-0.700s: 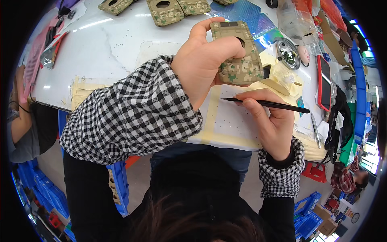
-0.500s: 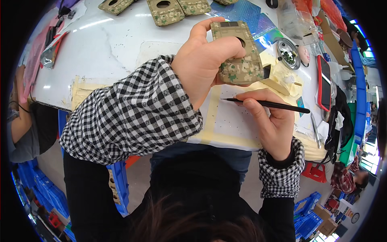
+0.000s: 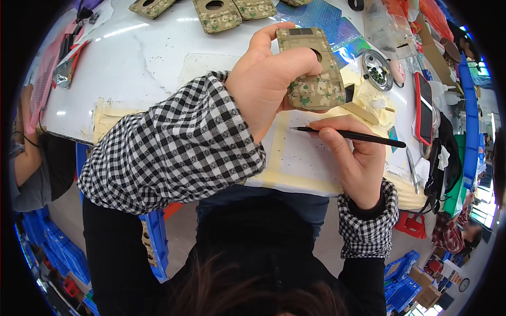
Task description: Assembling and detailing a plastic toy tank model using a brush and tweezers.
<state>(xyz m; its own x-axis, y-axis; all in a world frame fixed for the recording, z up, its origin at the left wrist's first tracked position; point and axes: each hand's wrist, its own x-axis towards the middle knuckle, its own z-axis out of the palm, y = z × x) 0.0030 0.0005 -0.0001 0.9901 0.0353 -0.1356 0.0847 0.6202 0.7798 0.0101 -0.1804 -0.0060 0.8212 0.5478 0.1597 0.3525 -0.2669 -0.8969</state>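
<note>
My left hand (image 3: 269, 73) grips a flat camouflage-patterned piece (image 3: 319, 87) and holds it raised above the table. Its thumb lies over a dark round hole in the piece, and a dark strip runs along the top edge. Some of the fingers are hidden behind it. In my right hand (image 3: 353, 152) is a slim black tweezers-like tool (image 3: 363, 138), pinched between thumb and fingers. Its fine tip points left over a white sheet (image 3: 308, 163) dotted with small dark specks, below the camouflage piece and apart from it.
Several similar camouflage pieces (image 3: 216, 16) lie at the far side. To the right are a round dish (image 3: 377, 71) of small dark bits, a yellowish taped block (image 3: 363, 102), a red-edged phone (image 3: 423, 108) and a thin metal tool (image 3: 412, 168). Another person's arm (image 3: 29, 152) shows at the left.
Almost nothing differs. The camouflage piece and both hands have shifted very slightly to the right; both grips stay the same.
</note>
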